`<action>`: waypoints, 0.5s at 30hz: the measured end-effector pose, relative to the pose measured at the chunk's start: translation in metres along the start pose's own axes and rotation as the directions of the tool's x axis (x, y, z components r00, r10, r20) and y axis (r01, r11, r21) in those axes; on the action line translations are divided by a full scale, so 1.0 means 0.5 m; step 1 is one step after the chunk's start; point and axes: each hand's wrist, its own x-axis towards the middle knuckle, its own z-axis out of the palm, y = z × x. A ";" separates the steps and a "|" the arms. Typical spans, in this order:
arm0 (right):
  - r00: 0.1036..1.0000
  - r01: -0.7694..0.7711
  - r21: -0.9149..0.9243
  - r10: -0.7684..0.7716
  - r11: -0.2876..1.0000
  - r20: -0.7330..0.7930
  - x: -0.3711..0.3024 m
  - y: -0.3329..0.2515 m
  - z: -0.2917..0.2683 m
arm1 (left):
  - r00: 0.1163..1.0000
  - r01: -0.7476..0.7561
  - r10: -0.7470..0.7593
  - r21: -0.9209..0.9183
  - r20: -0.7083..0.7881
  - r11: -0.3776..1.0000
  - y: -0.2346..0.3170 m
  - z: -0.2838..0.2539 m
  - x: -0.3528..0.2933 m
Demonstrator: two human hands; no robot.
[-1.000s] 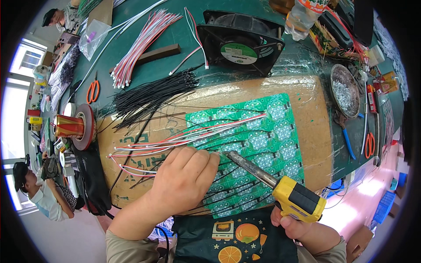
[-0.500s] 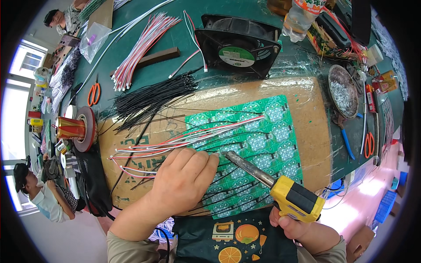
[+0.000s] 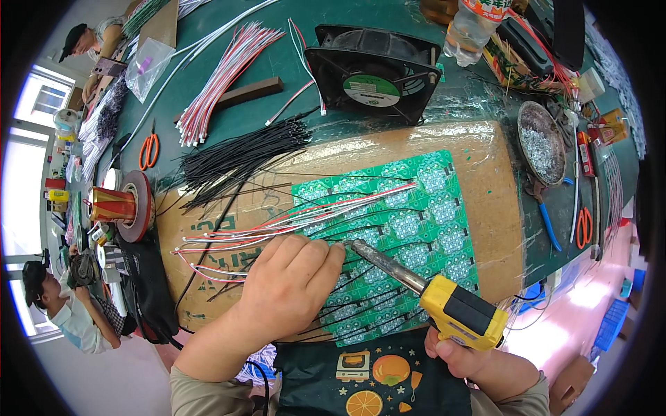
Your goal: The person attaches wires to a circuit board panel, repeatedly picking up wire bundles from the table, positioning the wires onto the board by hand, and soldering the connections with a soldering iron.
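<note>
My left hand [image 3: 288,284] is closed, its fingertips pinched together at the middle of the green circuit board panel [image 3: 444,208]. What they pinch is hidden behind the fingers. In my right hand [image 3: 458,355] is a yellow and black soldering gun [image 3: 463,312], whose dark metal tip meets the board just right of my left fingertips. Red and white wires [image 3: 277,225] lie across the board's upper left, with small white plugs at their left ends. Thin black wires [image 3: 374,277] cross the panel in rows.
Brown cardboard [image 3: 496,180] lies beneath the board. Beyond it are a bundle of black wires [image 3: 243,149], a bundle of red and white wires [image 3: 229,83] and a black fan [image 3: 374,73]. A pan of metal bits [image 3: 541,145] is at right; a solder spool [image 3: 142,204] stands left.
The soldering gun and my right hand have shifted slightly left, bringing the tip closer to my left fingertips. My left hand stays nearly still. A person at the far left leans further in.
</note>
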 end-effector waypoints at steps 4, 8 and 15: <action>1.000 0.005 0.006 -0.005 1.000 -0.004 0.000 0.001 0.002 | 1.000 0.005 -0.005 -0.003 0.009 1.000 -0.002 0.000 -0.001; 0.999 0.043 0.009 -0.043 0.999 -0.017 -0.004 0.001 -0.001 | 1.000 0.002 -0.002 -0.003 0.007 1.000 0.000 -0.003 0.000; 0.999 0.004 0.037 -0.002 0.999 -0.041 -0.003 0.000 0.002 | 1.000 0.000 0.000 0.002 0.017 1.000 -0.004 -0.003 0.000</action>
